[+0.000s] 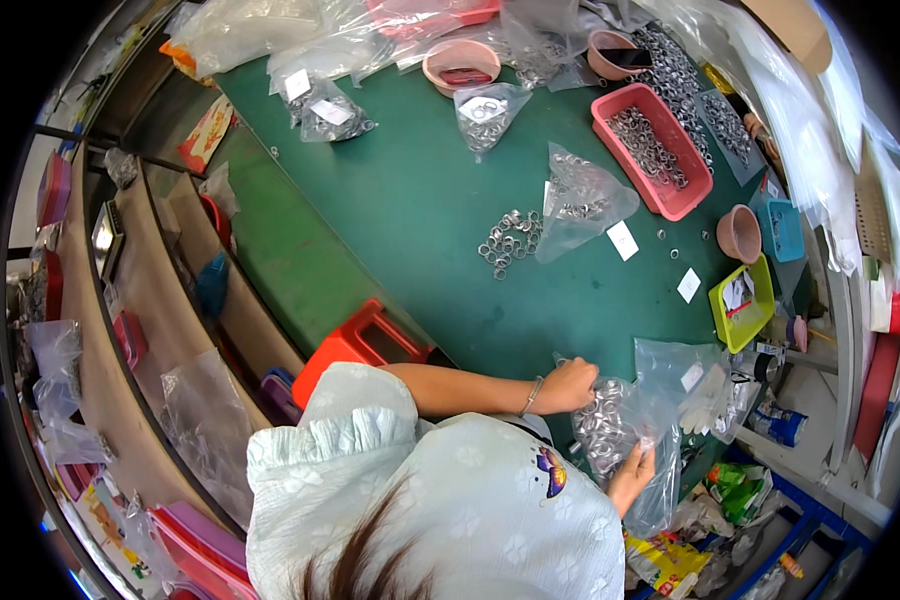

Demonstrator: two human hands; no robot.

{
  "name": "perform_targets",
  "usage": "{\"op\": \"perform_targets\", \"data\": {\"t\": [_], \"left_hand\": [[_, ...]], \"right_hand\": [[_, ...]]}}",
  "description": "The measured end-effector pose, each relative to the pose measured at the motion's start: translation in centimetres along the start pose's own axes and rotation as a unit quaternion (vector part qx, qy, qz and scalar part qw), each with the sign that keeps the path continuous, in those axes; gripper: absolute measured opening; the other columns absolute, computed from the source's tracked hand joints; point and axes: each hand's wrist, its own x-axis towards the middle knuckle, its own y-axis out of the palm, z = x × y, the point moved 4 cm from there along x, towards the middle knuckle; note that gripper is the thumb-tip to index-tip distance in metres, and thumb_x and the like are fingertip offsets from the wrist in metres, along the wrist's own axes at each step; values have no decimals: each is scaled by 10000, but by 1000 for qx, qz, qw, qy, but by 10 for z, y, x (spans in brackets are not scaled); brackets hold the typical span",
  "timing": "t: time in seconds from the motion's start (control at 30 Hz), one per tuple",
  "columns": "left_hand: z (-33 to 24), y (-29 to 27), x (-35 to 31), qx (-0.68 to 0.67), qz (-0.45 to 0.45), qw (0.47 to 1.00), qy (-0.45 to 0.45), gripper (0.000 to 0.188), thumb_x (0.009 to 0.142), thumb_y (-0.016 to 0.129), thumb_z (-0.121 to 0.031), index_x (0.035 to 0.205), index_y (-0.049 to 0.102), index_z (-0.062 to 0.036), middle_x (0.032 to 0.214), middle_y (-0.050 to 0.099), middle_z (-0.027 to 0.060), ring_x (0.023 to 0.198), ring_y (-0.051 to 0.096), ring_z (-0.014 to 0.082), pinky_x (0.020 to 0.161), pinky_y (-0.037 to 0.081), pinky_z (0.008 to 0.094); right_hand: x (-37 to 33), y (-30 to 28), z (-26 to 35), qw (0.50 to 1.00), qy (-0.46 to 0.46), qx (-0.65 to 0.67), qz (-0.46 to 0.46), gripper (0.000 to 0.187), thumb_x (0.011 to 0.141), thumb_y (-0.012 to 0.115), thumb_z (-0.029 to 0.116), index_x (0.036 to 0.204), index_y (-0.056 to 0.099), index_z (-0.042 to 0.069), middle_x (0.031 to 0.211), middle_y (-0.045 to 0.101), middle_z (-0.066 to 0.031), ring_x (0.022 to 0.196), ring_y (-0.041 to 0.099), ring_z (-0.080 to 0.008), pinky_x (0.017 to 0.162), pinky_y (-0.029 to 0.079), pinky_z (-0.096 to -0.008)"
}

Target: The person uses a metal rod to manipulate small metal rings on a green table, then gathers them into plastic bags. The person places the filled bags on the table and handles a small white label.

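Note:
A clear plastic bag full of small metal rings (602, 432) lies at the near edge of the green table, between my hands. My left hand (568, 388), closed, grips the bag's upper left edge. On the opposite side, my right hand (633, 475) is closed with thumb and fingers pinching the plastic. Farther off, loose metal rings (508, 240) are heaped beside another open bag of rings (580, 195). Two white paper slips lie nearby, one of them the slip (688, 286).
A pink tray of rings (692, 207) stands at the right, with a yellow-green basket (720, 325) and a brown cup (739, 234) nearer. Filled bags (335, 115) sit at the far side. A red stool (345, 345) is at the left edge; shelves (160, 350) line the left.

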Motion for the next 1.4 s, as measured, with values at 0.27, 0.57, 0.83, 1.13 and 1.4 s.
{"op": "perform_targets", "data": {"t": [0.27,0.57,0.83,1.13,1.4], "left_hand": [[8,-22,9,36,-55,997,-44,110,637,596,-62,683,586,38,690,590,241,696,598,388,641,490,416],[38,-30,6,41,-83,994,-66,111,647,580,-52,698,576,46,687,592,239,696,594,396,661,489,432],[50,-37,9,69,-81,992,-74,139,615,592,-70,689,584,48,679,590,246,676,603,386,660,493,426],[25,-64,15,17,-72,994,-84,155,650,592,-58,731,607,73,746,601,260,737,601,401,687,495,419],[35,-54,15,22,-87,994,-66,124,641,586,-44,703,598,63,687,601,222,685,606,367,633,483,395]], "right_hand": [[15,16,34,995,-49,-83,-5,248,904,431,79,1059,556,-67,600,531,-82,446,453,-114,397,345,-311],[31,45,39,970,6,-222,96,277,849,440,-5,1098,546,-63,817,600,-267,716,581,-410,648,433,-433],[35,53,62,959,-53,-263,87,157,851,451,-6,896,578,-88,779,584,-267,707,569,-416,626,431,-430],[33,43,94,954,-173,-243,41,140,867,478,37,840,553,-78,654,523,-190,504,480,-308,513,381,-381],[29,24,124,951,-129,-277,40,127,846,483,6,901,576,-59,753,550,-211,640,545,-371,580,417,-404]]}}
